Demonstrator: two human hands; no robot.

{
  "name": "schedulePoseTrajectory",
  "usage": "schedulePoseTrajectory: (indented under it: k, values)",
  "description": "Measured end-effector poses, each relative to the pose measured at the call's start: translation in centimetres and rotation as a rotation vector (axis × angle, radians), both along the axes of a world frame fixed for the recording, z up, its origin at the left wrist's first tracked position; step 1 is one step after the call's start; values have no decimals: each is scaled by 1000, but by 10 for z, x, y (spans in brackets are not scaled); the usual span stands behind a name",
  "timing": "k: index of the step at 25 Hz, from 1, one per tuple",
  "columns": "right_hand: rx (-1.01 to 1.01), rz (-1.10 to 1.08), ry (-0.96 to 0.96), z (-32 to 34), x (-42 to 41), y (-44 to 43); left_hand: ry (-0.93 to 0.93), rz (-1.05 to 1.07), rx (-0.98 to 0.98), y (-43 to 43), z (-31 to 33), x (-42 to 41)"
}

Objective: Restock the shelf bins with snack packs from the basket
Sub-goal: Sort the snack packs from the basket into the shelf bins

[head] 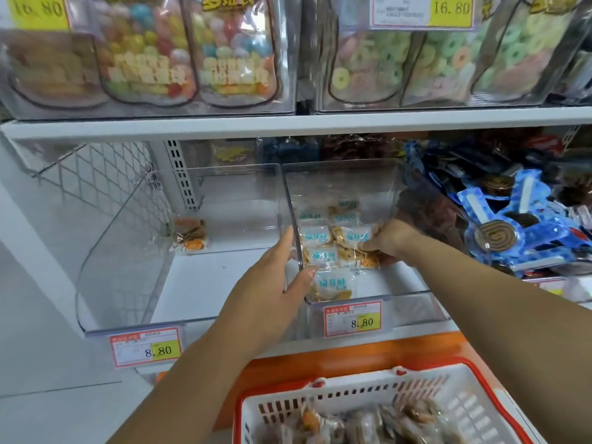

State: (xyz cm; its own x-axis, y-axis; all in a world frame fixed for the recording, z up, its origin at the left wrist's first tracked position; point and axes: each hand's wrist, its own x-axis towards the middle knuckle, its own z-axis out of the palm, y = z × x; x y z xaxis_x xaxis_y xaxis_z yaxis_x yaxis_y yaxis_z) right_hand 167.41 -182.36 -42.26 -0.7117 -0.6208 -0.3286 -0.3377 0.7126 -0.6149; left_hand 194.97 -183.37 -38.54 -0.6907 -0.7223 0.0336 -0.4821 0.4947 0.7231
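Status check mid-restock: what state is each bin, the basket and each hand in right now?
left bin, nearly empty, one orange pack at the back
middle bin, partly filled with white-labelled packs
basket, holds loose packs
left hand, pinches the middle bin's left wall
right hand, inside the middle bin, grips a snack pack

Clear, smooth, glossy hard plastic in the shelf bins; thin shiny film around the snack packs; white slotted plastic, red-rimmed, in the basket; matt white painted metal in the shelf board and wire mesh; printed paper in the price tags
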Motion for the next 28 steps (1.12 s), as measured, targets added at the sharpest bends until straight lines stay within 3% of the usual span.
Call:
schedulePoseTrajectory:
  k: [5,7,10,12,13,15,17,19,22,25,28]
  values:
    - [101,82,141,12,7,9,18,26,9,0,0,-2]
    - [19,88,291,25,16,25,7,106,-111,7,-1,-1]
    - [-588,-56,394,41,48,73,255,202,-450,31,-5,4]
    - [-946,-111,431,32,80,120,372,140,-523,54,-16,5]
    - [-1007,-127,427,16,93,142,357,65,-514,65,-26,4]
    - [-855,-139,372,-28,108,179,232,-100,-460,91,-55,3]
    - [-447,-78,195,-81,111,209,41,-227,-327,116,-96,5]
    - [-83,67,-31,-123,116,236,-198,-316,-185,136,-141,12]
    - [343,382,-170,-147,138,267,-429,-375,-34,160,-195,31]
    - [524,520,-235,-152,163,278,-542,-361,76,180,-227,47]
    - [624,571,-112,-157,170,278,-580,-348,40,191,-233,48]
